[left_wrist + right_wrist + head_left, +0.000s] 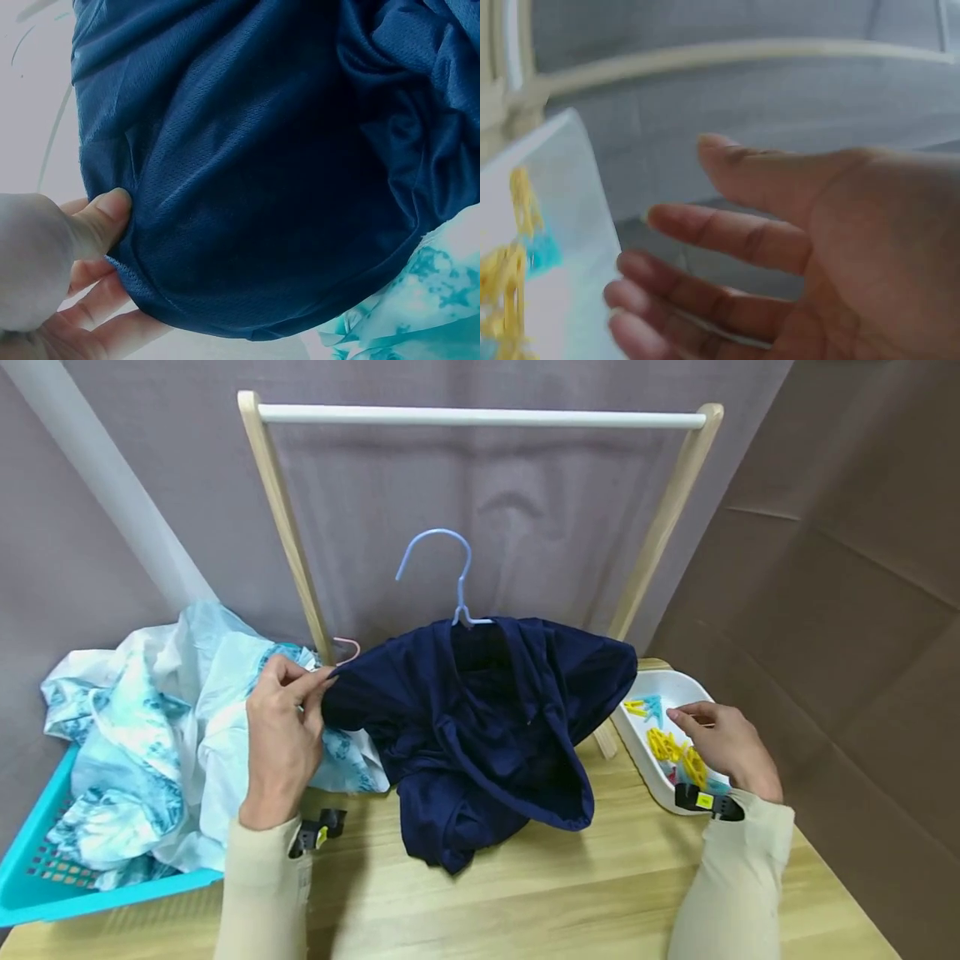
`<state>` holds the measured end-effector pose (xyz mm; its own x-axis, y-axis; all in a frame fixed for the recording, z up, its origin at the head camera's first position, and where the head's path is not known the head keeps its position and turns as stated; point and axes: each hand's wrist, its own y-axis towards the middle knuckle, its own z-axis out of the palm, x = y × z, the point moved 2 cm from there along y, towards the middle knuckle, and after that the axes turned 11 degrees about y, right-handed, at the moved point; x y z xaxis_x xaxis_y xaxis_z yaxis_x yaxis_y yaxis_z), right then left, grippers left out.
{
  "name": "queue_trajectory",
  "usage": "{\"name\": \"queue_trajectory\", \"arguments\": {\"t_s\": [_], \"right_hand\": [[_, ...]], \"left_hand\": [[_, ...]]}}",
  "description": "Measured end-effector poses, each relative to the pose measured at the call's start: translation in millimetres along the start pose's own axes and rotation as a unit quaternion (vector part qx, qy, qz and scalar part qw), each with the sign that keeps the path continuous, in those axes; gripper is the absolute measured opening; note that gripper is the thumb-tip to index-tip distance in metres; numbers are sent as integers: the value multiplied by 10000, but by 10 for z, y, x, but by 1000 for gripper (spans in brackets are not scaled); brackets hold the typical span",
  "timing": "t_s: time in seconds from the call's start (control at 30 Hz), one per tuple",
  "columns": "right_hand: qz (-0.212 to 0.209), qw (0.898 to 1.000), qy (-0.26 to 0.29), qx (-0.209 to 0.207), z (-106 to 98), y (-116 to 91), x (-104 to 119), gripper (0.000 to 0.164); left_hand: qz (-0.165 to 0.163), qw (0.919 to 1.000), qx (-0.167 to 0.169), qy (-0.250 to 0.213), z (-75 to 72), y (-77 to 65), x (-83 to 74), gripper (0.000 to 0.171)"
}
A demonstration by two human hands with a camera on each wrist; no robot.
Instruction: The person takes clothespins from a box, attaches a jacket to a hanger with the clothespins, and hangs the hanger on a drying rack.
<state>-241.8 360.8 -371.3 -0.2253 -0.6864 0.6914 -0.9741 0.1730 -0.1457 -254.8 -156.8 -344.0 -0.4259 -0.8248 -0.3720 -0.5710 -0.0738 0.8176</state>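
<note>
A dark navy shirt (420, 693) of fine mesh cloth hangs on a light blue hanger (465, 568), whose hook stands up above the neckline. My left hand (285, 727) pinches the shirt's left edge between thumb and fingers, and the left wrist view shows the thumb (112, 210) on top of the cloth. Over a white tray (663, 797) at the right, my right hand (727, 747) holds nothing, its fingers apart and slightly bent in the right wrist view. Yellow clothespins (663, 745) and a light blue clothespin (654, 708) lie in that tray.
A wooden rack with a white bar (480, 416) stands behind the shirt. At the left, a turquoise basket (112, 902) holds white and blue patterned cloth (135, 752). A pink hanger hook (348, 647) shows by the rack's left post. Beneath everything is a wooden table (525, 910).
</note>
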Motion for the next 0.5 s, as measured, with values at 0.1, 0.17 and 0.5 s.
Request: {"name": "queue_trajectory", "arguments": {"t_s": [0.1,0.17,0.5], "right_hand": [[265,9989,-335,203,6,65,-111,75],[205,9977,-539,361,42,118,-163,69],[-272,9893,-892,1119,289,333,-332,43]], "left_hand": [[-9,10000,38,12,-8,-2,5,17],[-15,10000,58,17,-13,1,7,18],[-37,9999,101,-80,33,-6,-5,18]]}}
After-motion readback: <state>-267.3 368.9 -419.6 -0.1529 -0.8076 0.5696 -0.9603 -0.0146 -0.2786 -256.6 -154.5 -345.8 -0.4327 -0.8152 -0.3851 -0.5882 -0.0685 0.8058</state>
